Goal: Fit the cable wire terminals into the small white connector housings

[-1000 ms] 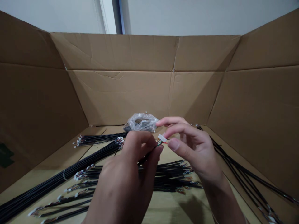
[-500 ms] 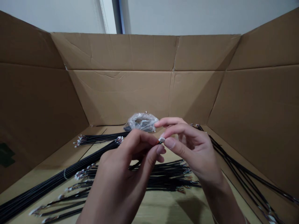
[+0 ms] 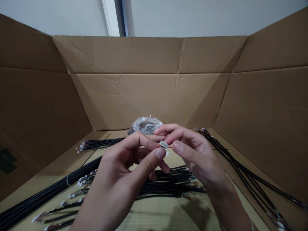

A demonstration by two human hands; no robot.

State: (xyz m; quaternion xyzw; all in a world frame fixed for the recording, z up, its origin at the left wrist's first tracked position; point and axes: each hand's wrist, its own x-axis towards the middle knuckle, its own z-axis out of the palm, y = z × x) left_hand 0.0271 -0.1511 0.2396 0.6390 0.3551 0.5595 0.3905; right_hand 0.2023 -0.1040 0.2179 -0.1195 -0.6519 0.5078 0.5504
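Note:
Thumb and forefinger of my left hand (image 3: 130, 170) pinch a small white wire connector (image 3: 164, 145), with orange and dark wires showing at its left end. My right hand (image 3: 192, 150) is just to the right of it, thumb and forefinger closed on a thin red wire (image 3: 170, 147) that reaches to the connector's right side. Whether the red wire sits inside the connector I cannot tell. Beneath both hands lies a row of black cables (image 3: 166, 183) with bare coloured wire ends on the right and white connectors on the left.
A tied bundle of black cables (image 3: 53, 188) runs along the left, another bundle (image 3: 103, 143) behind it. More black cables (image 3: 243, 170) lie along the right. A clear plastic bag (image 3: 146, 124) rests at the back. Cardboard walls (image 3: 125, 99) enclose the table on three sides.
The white connector has turned, showing its broad ribbed face. My right fingertips have drawn off it slightly to the right, and a red wire now shows between them and the connector.

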